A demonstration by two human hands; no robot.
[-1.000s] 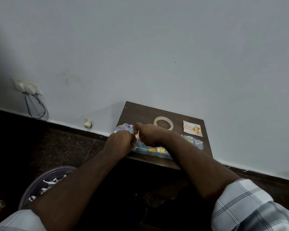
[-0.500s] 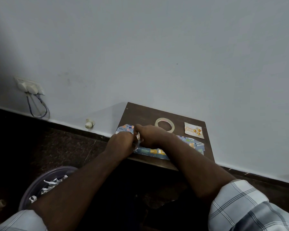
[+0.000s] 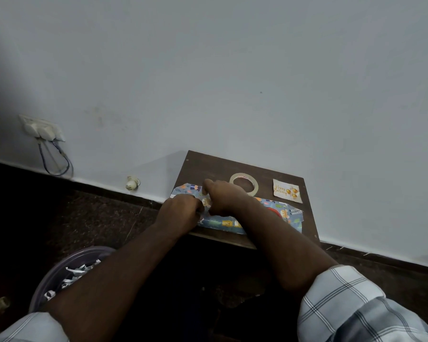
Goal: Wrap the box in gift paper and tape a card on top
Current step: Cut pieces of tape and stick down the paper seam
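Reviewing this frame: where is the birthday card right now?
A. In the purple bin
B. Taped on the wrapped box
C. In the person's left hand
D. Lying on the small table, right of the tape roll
D: the card lies flat on the table, right of the tape roll, with neither hand on it.

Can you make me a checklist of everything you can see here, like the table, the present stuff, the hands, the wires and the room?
Surface: small dark wooden table set against the wall.
Job's things: patterned gift paper folded on the table, the box under it hidden; tape roll lying flat behind the hands; birthday card lying loose at the back right, not yet taped on.
Clutter: purple bin of paper scraps on the floor at the left.
Hands: left hand and right hand both grip the paper at its left part, fingers curled.
Cables: blue wires hanging in a loop from the wall socket.
Surroundings: plain pale wall, dark floor.
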